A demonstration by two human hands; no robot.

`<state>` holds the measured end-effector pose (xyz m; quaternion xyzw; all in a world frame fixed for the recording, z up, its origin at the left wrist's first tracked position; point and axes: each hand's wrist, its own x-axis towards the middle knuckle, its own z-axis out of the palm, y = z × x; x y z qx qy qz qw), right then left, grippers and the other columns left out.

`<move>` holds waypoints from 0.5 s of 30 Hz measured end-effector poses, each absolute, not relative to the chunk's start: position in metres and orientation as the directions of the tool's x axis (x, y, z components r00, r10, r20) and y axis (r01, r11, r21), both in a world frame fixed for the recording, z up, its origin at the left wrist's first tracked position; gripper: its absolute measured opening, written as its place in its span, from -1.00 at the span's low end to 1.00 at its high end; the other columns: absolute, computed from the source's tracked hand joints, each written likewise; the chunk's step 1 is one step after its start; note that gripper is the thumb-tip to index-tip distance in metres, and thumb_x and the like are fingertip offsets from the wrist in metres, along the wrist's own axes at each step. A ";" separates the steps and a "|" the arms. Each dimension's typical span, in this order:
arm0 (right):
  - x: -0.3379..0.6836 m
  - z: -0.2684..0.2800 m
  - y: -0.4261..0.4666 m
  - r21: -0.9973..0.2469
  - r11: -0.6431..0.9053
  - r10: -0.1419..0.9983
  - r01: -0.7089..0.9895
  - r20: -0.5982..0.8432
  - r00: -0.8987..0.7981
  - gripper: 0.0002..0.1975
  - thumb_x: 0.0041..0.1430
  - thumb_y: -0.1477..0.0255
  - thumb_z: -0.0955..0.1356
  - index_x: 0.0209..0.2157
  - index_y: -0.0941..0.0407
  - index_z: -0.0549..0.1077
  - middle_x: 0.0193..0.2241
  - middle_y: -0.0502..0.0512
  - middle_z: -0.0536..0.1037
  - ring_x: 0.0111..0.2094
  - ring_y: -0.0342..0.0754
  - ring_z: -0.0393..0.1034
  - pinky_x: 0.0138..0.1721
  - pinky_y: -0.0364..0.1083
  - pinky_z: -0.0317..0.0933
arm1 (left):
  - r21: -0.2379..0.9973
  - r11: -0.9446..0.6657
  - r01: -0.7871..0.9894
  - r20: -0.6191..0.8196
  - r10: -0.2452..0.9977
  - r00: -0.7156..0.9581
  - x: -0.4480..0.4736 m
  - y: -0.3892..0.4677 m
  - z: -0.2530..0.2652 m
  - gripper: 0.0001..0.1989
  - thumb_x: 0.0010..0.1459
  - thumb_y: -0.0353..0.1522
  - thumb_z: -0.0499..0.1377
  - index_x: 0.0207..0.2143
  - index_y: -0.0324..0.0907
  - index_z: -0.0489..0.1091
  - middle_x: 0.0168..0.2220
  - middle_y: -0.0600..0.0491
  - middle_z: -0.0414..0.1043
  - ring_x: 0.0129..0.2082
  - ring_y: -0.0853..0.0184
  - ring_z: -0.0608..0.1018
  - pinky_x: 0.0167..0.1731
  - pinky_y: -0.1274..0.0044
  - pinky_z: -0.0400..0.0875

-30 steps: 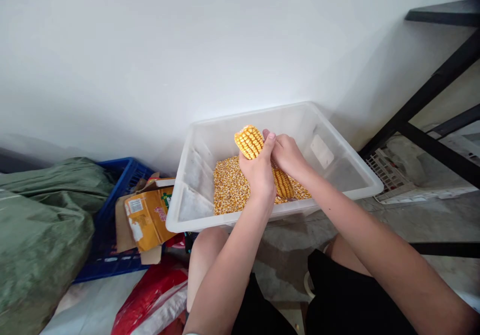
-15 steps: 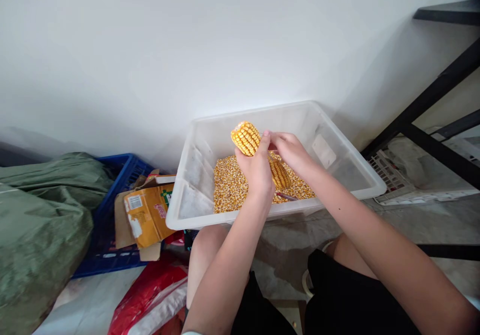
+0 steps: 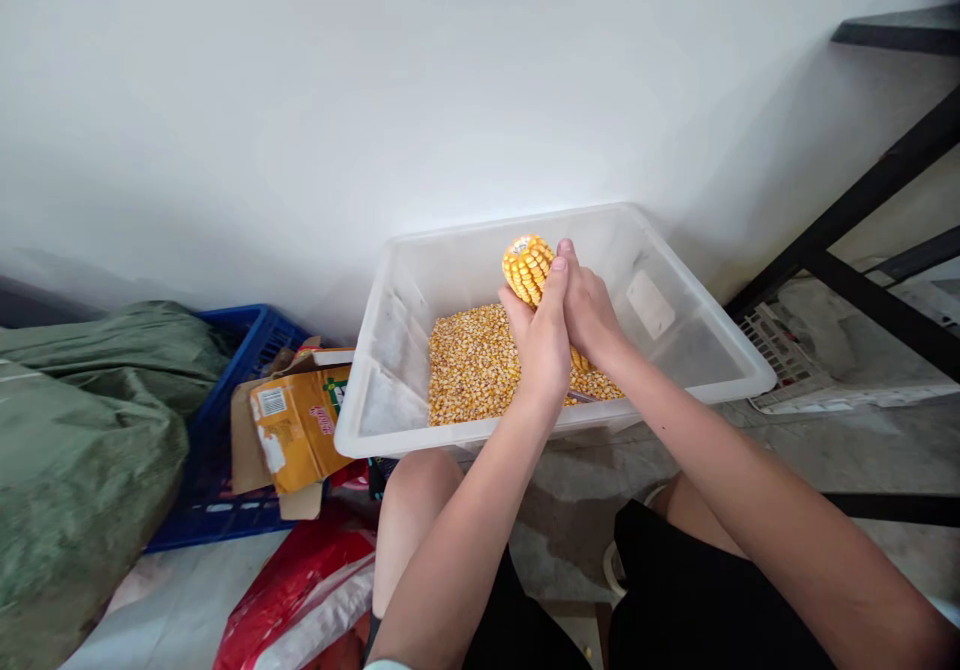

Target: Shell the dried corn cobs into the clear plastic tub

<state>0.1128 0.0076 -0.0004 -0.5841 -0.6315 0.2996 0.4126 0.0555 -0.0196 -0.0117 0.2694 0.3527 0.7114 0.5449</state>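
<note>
Over a translucent plastic bin (image 3: 420,439) an ear of corn (image 3: 527,268) is held up, tilted, its cut-looking end pointing up and to the left. My left hand (image 3: 544,345) is wrapped around it, the thumb lying along the near side. Pressed close against the left is my right hand (image 3: 590,308), closed around the ear's other end, its fingertips hidden. Loose yellow kernels (image 3: 472,370) cover the bin's floor. Behind my wrists part of another ear (image 3: 580,361) shows on the kernels, with a thin dark-reddish object (image 3: 583,396) beside it, mostly hidden.
To the left stands a blue crate (image 3: 202,480) with a green tarp-like cloth (image 3: 90,430) over it. Flattened cardboard packaging (image 3: 300,430) leans between crate and bin. A red plastic bag (image 3: 292,580) lies on the floor. Black metal framing (image 3: 862,290) rises at right, against the white wall.
Both hands and the ear have shifted right. My right hand has closed in against the left around the ear, and the other ear in the bin is now more covered.
</note>
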 end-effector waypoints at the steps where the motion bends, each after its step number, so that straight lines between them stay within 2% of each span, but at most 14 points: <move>1: 0.114 -0.001 0.008 -0.840 0.157 0.982 0.520 0.188 0.008 -0.37 0.38 0.01 -0.01 -0.60 0.06 0.26 -0.63 0.09 0.41 -0.56 -0.05 0.28 -0.49 -0.08 0.04 | 0.789 -0.158 -0.594 0.003 0.967 -0.255 0.056 -0.020 -0.011 -0.56 -0.01 -0.15 0.40 -0.16 -0.08 0.31 -0.14 0.04 0.48 -0.07 0.21 0.56 -0.09 0.40 0.45; 4: 0.116 -0.005 0.009 -0.807 0.186 0.979 0.561 0.203 -0.032 -0.42 0.38 0.03 0.02 -0.57 0.06 0.26 -0.63 0.08 0.41 -0.57 -0.05 0.27 -0.50 -0.08 0.02 | 0.796 -0.164 -0.583 -0.002 0.962 -0.274 0.056 -0.020 -0.007 -0.54 -0.07 -0.20 0.44 -0.15 -0.10 0.38 -0.16 0.03 0.50 -0.11 0.22 0.58 -0.08 0.37 0.46; 7: 0.114 -0.006 0.007 -0.818 0.210 0.975 0.535 0.219 -0.047 -0.45 0.40 0.07 0.01 -0.55 0.06 0.25 -0.62 0.07 0.41 -0.54 -0.06 0.28 -0.49 -0.09 0.03 | 0.805 -0.191 -0.562 0.013 0.953 -0.304 0.055 -0.020 -0.004 -0.60 -0.08 -0.21 0.43 -0.21 -0.14 0.44 -0.20 0.02 0.53 -0.11 0.20 0.58 -0.07 0.36 0.47; 11: 0.110 -0.005 0.007 -0.836 0.262 0.963 0.482 0.255 -0.081 -0.43 0.40 0.07 0.01 -0.58 0.06 0.24 -0.62 0.06 0.40 -0.53 -0.07 0.26 -0.47 -0.09 0.04 | 0.813 -0.258 -0.522 0.062 0.930 -0.363 0.053 -0.023 -0.004 -0.69 -0.04 -0.19 0.40 -0.32 -0.15 0.45 -0.30 0.05 0.51 -0.21 0.24 0.59 -0.19 0.41 0.47; 15: 0.109 -0.007 0.012 -0.884 0.239 0.969 0.403 0.242 -0.045 -0.40 0.38 0.00 0.00 -0.57 0.05 0.25 -0.60 0.07 0.42 -0.49 -0.06 0.32 -0.44 -0.09 0.11 | 0.840 -0.273 -0.469 0.085 0.920 -0.383 0.050 -0.024 -0.007 -0.69 -0.03 -0.16 0.39 -0.37 -0.15 0.42 -0.36 0.09 0.47 -0.30 0.31 0.56 -0.27 0.46 0.46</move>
